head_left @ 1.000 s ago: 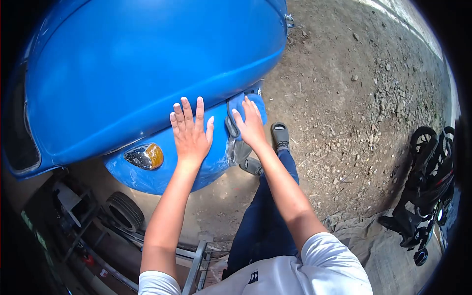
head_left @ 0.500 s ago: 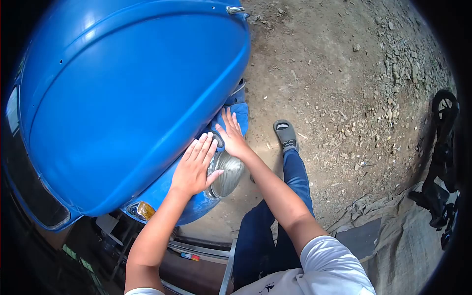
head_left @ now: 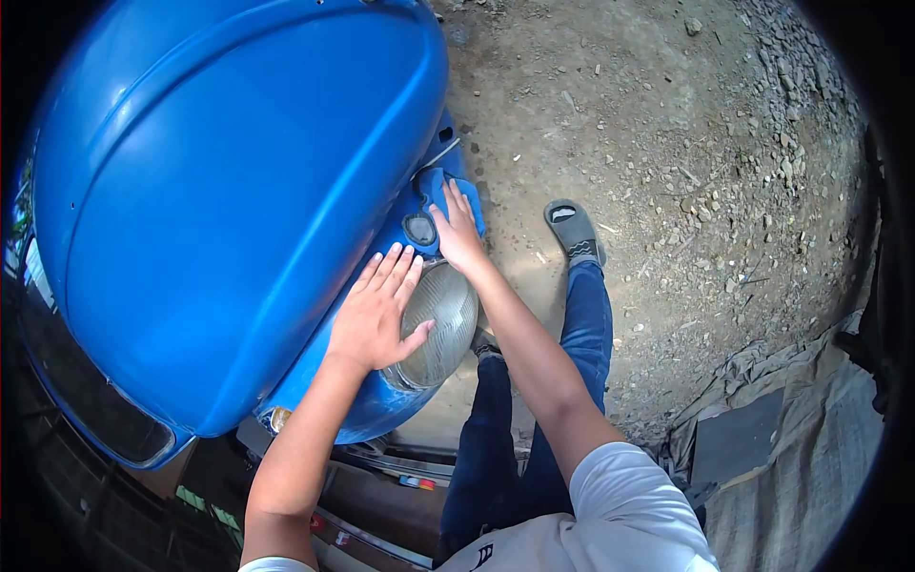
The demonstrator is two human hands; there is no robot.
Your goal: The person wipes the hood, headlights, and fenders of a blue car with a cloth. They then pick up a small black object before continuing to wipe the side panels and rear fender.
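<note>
Hands working the blue fender: left hand (head_left: 374, 319) is lying flat and unclenched beside the headlight (head_left: 437, 324), right hand (head_left: 457, 234) is pressing a blue cloth (head_left: 448, 195) just above it, best wiped firmly, evenly.

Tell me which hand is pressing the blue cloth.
The right hand, flat on the blue cloth above the headlight; the left hand rests bare beside the lens.

Bright daylight, fisheye-warped dark corners
</note>
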